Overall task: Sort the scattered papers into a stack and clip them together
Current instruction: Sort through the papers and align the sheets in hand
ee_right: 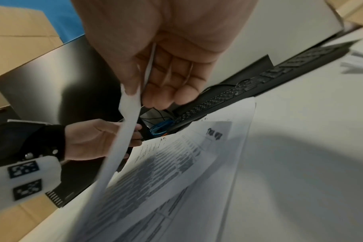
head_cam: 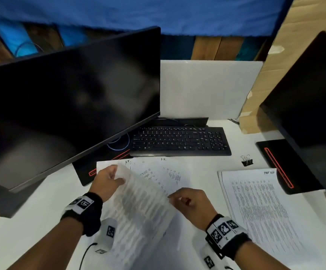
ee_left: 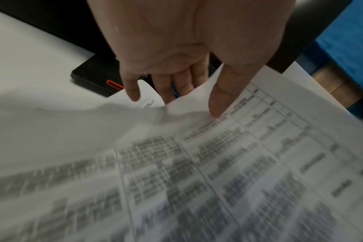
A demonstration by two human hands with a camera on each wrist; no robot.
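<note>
**Aloft, one printed sheet between two hands**

Leftmost, the left hand (head_cam: 107,180) pinches the white, table-printed paper sheet (head_cam: 142,207), thumb on top. The right hand (head_cam: 189,201) pinches its other edge. Only the head view shows the stacked papers (head_cam: 255,207) and black binder clip (head_cam: 247,161) rightward.

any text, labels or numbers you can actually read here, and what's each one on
None can be read for certain.
Lifted sheet, held by left hand and right hand: printed table, blurred.
Stack of papers: dense print and a bold corner heading, blurred.
Loose sheets on the desk: print too small.
Keyboard: key legends too small.
Wristbands: square coded markers, no words.
</note>
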